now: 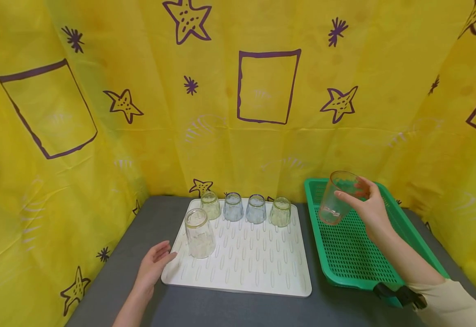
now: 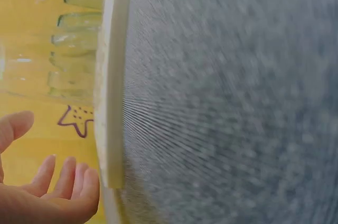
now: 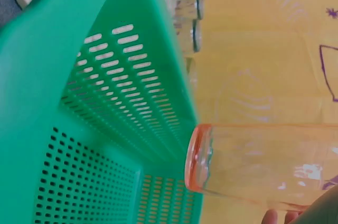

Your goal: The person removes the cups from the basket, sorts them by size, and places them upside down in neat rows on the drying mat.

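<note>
In the head view my right hand (image 1: 370, 204) grips a clear pink-tinted drinking glass (image 1: 333, 204) near its upper part. The glass tilts a little above the green basket (image 1: 317, 254), wide mouth up. Its thick base (image 3: 198, 158) points toward the basket in the right wrist view. My left hand (image 1: 154, 265) is beside the left edge of the white drying board (image 1: 254, 268), fingers loosely bent and holding nothing. A tall clear glass (image 1: 200, 238) stands upside down on the board near that hand. The left wrist view shows the left hand's fingers (image 2: 66, 179) apart from the board.
Along the board's back edge stand small upturned glasses: two greenish, one of them at the right end (image 1: 280, 212), and two bluish, one of them mid-row (image 1: 233, 207). A dark grey table (image 1: 205, 309) lies under everything. A yellow patterned curtain (image 1: 221, 150) hangs behind and at both sides.
</note>
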`<state>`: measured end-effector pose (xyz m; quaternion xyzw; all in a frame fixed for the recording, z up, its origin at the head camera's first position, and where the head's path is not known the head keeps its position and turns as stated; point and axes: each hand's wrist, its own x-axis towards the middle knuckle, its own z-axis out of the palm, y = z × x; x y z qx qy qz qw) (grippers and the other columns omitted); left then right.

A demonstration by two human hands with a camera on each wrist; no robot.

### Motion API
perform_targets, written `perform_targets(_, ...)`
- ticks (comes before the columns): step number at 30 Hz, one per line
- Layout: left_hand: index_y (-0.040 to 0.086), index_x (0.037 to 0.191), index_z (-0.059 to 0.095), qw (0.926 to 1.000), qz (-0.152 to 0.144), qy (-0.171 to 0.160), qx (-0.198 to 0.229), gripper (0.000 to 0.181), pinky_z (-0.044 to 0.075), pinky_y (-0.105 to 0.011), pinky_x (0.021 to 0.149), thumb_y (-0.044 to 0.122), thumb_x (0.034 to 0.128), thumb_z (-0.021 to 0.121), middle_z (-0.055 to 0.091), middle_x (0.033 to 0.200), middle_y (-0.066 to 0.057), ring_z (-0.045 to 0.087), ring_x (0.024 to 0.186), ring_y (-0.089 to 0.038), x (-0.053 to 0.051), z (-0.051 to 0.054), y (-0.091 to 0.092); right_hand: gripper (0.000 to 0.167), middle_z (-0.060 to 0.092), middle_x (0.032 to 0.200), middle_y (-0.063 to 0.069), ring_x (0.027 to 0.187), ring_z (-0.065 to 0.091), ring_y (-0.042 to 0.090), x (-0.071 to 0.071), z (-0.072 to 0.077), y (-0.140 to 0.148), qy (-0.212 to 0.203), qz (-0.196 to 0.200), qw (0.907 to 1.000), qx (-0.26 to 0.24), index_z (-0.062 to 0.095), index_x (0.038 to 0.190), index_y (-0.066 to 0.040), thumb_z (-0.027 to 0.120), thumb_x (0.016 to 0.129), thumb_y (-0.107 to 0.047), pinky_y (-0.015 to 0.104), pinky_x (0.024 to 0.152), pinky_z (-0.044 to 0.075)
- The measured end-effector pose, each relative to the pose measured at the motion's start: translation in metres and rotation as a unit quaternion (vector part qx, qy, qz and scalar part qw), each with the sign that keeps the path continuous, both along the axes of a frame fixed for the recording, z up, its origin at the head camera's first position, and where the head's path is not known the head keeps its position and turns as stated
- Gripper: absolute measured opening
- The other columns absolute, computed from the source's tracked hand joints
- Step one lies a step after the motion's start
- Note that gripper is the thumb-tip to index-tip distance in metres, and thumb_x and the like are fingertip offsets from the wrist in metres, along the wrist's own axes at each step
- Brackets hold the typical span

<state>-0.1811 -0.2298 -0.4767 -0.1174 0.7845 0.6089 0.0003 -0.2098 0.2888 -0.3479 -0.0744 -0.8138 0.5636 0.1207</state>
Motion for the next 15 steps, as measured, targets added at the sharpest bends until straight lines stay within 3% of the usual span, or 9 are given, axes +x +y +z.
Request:
perform_targets(4, -0.004, 0.141, 0.043, 0.9993, 0.017, 0.022, 0.026, 0.055, 0.043, -0.010, 0.085, 0.011, 0.0930, 0.066, 0.046, 0.141, -0.025, 0.055, 0.114, -0.013, 0.005, 0.006, 0.004, 0.089, 0.027, 0.148, 0.010, 0.121, 0.030, 0.024, 0.005, 0.003, -0.003, 0.007, 0.008, 0.9999, -0.012, 0.013, 0.156, -0.012, 0.068, 0.091, -0.038, 0.038, 0.088, 0.033)
perform_targets(8, -0.004, 0.138, 0.046, 0.9973, 0.016, 0.041, 0.060, 0.052, 0.046, -0.012, 0.084, 0.009, 0.0919, 0.067, 0.053, 0.135, -0.019, 0.058, 0.098, 0.005, 0.012, 0.014, 0.011, 0.087, 0.033, 0.141, 0.001, 0.117, 0.033, 0.017, 0.010, 0.008, -0.009, 0.017, 0.015, 0.9995, -0.022, 0.016, 0.155, -0.011, 0.069, 0.091, -0.035, 0.036, 0.088, 0.033)
perform_targets(15, -0.003, 0.132, 0.052, 0.9929, -0.059, 0.063, 0.081, 0.046, 0.049, -0.019, 0.085, 0.008, 0.0909, 0.068, 0.059, 0.126, -0.019, 0.062, 0.102, -0.010, 0.025, 0.028, 0.035, 0.083, 0.037, 0.137, -0.003, 0.112, 0.036, 0.012, 0.018, 0.012, -0.020, 0.023, 0.041, 0.9985, -0.028, 0.018, 0.154, -0.011, 0.069, 0.092, -0.032, 0.036, 0.089, 0.033)
